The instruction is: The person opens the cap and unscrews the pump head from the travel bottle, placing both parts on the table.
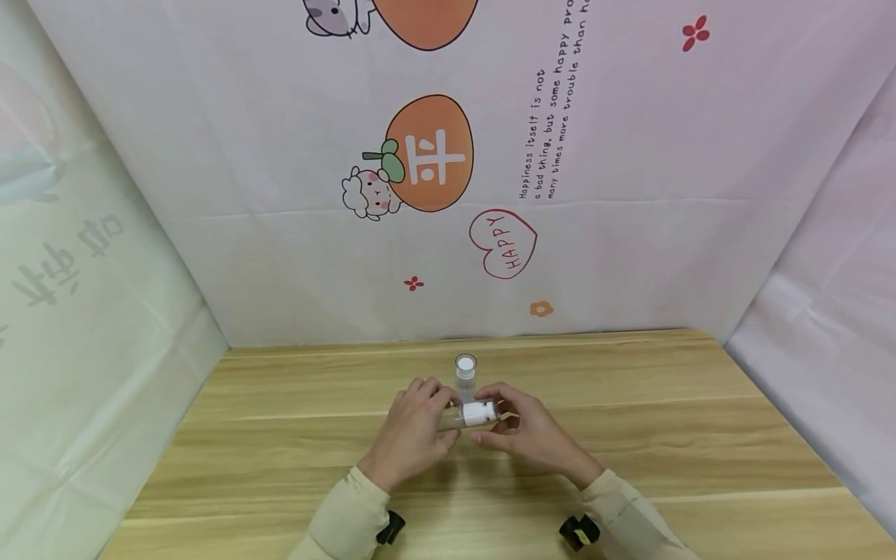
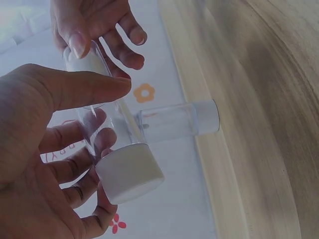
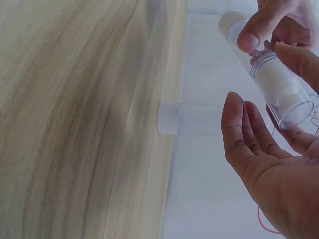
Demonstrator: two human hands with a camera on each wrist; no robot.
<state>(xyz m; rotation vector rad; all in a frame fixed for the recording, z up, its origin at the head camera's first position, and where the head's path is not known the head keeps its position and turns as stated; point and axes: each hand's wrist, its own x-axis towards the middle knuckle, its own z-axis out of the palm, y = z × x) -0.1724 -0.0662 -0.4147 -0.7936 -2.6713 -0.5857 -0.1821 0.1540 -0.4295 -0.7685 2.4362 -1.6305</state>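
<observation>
With your left hand (image 1: pixel 414 428) curled round the bottle (image 1: pixel 479 413), align your right hand's (image 1: pixel 533 433) loosely parted fingers evenly about its end.

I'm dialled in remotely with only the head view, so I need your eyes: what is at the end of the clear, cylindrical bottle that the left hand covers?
Observer: The left wrist view shows a plain white cylindrical cap on that end of the held bottle.
Operator: And the clear upright bottle, what is its lower end like, where the held one hides it from me?
Observer: In the right wrist view, it has a white cylindrical base.
Operator: Does any part of the left hand show through the held bottle?
Observer: Yes, in the left wrist view, fingertips show through its clear wall.
</observation>
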